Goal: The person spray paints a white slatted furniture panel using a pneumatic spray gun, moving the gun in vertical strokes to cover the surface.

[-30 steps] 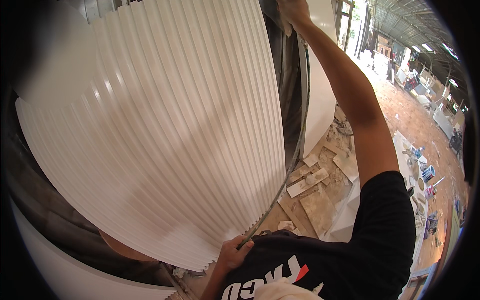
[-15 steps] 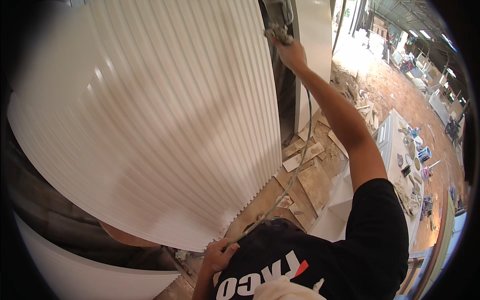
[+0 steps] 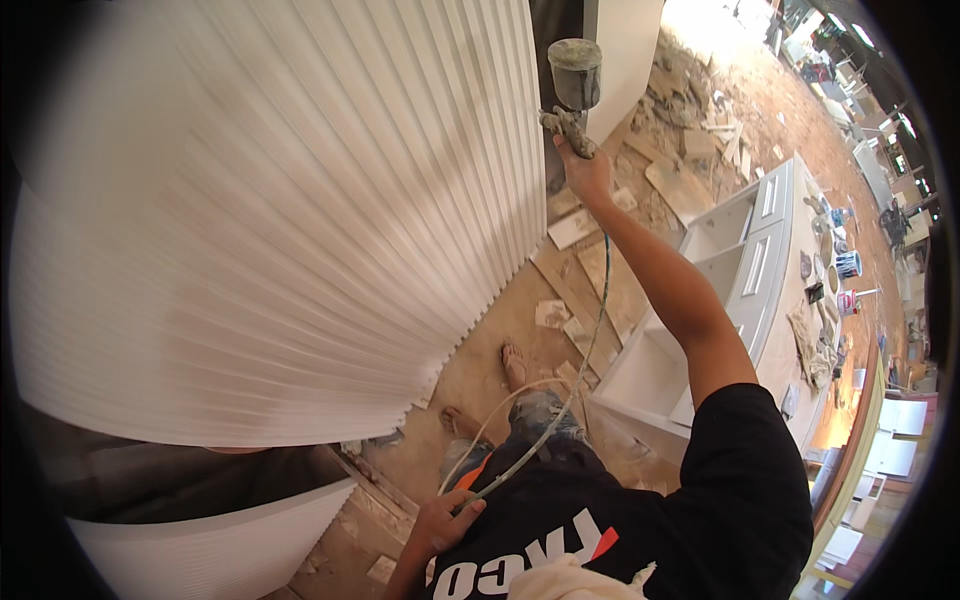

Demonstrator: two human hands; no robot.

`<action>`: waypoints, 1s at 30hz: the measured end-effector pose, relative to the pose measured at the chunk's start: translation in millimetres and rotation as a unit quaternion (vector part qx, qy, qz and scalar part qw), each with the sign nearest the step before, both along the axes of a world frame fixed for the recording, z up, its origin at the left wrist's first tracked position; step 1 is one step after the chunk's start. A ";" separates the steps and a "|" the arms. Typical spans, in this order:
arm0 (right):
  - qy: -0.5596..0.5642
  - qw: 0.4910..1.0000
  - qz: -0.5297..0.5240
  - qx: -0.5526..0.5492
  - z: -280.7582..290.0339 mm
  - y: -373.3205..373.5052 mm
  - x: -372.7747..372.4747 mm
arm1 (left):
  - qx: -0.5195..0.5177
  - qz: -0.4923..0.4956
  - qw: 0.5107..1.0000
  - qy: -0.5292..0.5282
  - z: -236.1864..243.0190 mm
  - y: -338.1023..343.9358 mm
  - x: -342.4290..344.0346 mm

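A large white fluted panel (image 3: 330,200) fills the left and centre of the view. My right hand (image 3: 580,160) grips a paint-crusted spray gun (image 3: 570,130) with a metal cup (image 3: 575,70) on top, held near the panel's right edge. A thin hose (image 3: 606,290) hangs below it and runs down to my left hand (image 3: 450,520), which is closed around it at waist level beside my dark shirt. A second white fluted piece (image 3: 200,550) lies at the lower left.
A white cabinet (image 3: 760,260) with drawers stands on the right, with paint tins (image 3: 848,264) and rags (image 3: 810,340) on it. Wood offcuts (image 3: 680,180) litter the floor around my feet (image 3: 515,365). Behind, a white board (image 3: 615,50) stands upright; stacked boards line the far right.
My right hand has come down from the top of the picture with the spray gun, whose cup now shows. The view has shifted, revealing my feet and more of the cabinet.
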State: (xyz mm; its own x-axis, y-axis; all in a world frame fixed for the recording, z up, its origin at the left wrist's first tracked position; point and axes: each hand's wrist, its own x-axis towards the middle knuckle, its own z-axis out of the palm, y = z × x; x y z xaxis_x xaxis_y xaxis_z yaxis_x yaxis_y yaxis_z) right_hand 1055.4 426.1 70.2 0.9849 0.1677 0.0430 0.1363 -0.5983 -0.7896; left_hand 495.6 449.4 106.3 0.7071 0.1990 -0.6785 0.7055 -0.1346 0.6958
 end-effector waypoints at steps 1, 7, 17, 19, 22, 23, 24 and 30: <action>0.005 1.000 -0.015 -0.007 -21.1 -16.1 1.5 | -0.011 -0.015 1.000 0.014 -3.5 -2.5 1.9; 0.062 0.996 -0.037 -0.053 -174.1 -30.2 -9.4 | -0.079 -0.021 0.991 0.101 -42.3 -11.3 23.3; 0.105 0.990 -0.076 -0.053 -388.9 -57.1 -17.3 | -0.202 -0.059 0.940 0.268 -120.7 -27.7 73.8; 0.115 0.988 -0.074 -0.068 -422.6 -65.5 -21.5 | -0.231 -0.075 0.930 0.277 -142.9 -34.3 71.1; 0.135 0.980 -0.070 -0.129 -461.7 -74.1 -25.0 | -0.258 -0.047 0.917 0.301 -155.5 -40.4 81.6; 0.147 0.976 -0.071 -0.142 -471.1 -76.8 -28.8 | -0.267 -0.036 0.915 0.301 -159.7 -43.3 79.7; 0.159 0.973 -0.071 -0.154 -479.3 -79.1 -32.4 | -0.276 -0.025 0.913 0.300 -163.2 -47.1 74.2; 0.192 0.956 -0.077 -0.207 -504.9 -91.4 -43.4 | -0.274 -0.010 0.901 0.335 -159.2 -41.9 80.6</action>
State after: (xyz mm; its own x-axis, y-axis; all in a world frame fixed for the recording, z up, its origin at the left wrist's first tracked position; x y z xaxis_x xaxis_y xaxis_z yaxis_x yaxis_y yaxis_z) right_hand 1011.9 334.7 -434.7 0.9293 -0.0560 -0.3651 -0.2305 -0.8603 -0.4546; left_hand 576.1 407.4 -52.9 0.1018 -0.3053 -0.9468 0.9934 0.0821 0.0803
